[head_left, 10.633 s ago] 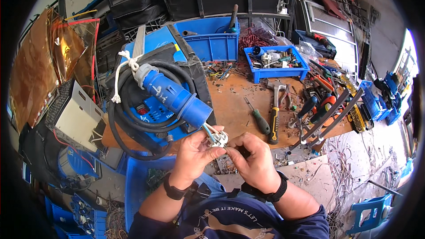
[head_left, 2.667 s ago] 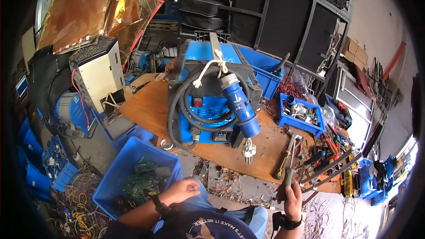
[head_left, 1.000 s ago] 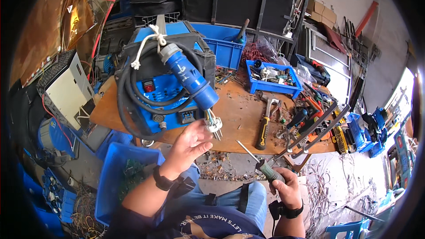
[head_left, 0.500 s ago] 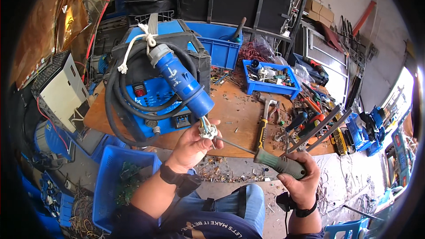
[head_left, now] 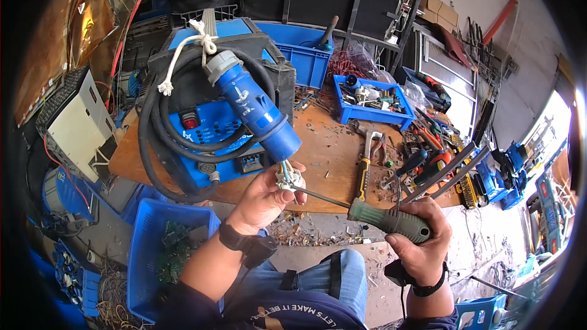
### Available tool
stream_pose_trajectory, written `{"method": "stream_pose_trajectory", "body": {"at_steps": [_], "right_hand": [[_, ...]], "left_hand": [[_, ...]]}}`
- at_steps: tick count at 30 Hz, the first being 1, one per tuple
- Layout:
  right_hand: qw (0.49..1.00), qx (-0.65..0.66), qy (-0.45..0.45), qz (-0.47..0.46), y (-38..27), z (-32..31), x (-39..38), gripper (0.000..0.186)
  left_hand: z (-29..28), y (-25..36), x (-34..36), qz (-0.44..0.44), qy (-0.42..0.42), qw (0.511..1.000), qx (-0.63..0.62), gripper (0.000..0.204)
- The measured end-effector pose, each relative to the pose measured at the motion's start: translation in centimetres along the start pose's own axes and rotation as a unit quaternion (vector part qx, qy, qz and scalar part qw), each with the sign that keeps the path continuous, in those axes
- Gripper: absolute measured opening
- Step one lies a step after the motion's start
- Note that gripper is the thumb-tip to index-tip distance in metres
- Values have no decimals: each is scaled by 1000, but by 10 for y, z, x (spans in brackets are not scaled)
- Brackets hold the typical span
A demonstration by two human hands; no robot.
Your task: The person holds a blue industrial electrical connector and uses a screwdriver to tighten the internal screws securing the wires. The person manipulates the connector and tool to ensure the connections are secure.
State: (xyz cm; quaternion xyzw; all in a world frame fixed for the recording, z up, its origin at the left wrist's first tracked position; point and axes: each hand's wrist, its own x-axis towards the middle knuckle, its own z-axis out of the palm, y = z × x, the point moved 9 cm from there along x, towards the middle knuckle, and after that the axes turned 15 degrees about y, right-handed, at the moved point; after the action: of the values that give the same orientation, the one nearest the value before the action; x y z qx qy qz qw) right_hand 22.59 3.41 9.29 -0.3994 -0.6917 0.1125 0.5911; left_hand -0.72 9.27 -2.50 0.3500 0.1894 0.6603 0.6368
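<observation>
The white pin insert [head_left: 291, 181] is pinched between the thumb and fingers of the left hand [head_left: 260, 201], just off the near edge of the surface [head_left: 333, 153], seemingly so that it is steadied against the tool. The handle of the screwdriver [head_left: 391, 220] is wrapped by the fingers of the right hand [head_left: 427, 226], with its shaft pointed left toward the insert, an angle by which both turning and pushing appear to be allowed; whether the tip is seated in a screw cannot be told. The insert is tethered by short coloured wires [head_left: 284, 167] to the blue plug housing [head_left: 260, 113], so it is presumably worked on close to the housing's open end. Behind the housing, the black cable [head_left: 145, 140] is looped in front of the blue-panelled machine [head_left: 215, 178], and white rope [head_left: 202, 40] is knotted at the machine's top, probably so that the coil is kept gathered. To the right, the hammer [head_left: 365, 174] is laid within easy reach, while loose parts are gathered farther off in the blue tray [head_left: 374, 116].
</observation>
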Motion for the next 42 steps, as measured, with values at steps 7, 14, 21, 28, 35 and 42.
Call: {"method": "stream_pose_trajectory", "body": {"at_steps": [7,14,21,28,35,42], "right_hand": [[999,-30,-7,-41,-15,1,1,41],[992,-84,-70,-56,-43,16,13,46],[994,-67,-88,-26,-36,17,15,49],[993,-49,-78,-72,-50,19,20,39],[983,-16,-118,-138,-61,27,25,34],[951,-73,-162,-252,-83,26,21,52]], "left_hand": [[1,1,0,9,12,1000,22,59],[-6,8,2,65,48,995,59,58],[-9,5,2,71,57,994,66,59],[-5,8,-1,80,62,991,89,59],[-10,7,-3,85,81,989,87,61],[-7,5,-6,38,81,995,53,64]]}}
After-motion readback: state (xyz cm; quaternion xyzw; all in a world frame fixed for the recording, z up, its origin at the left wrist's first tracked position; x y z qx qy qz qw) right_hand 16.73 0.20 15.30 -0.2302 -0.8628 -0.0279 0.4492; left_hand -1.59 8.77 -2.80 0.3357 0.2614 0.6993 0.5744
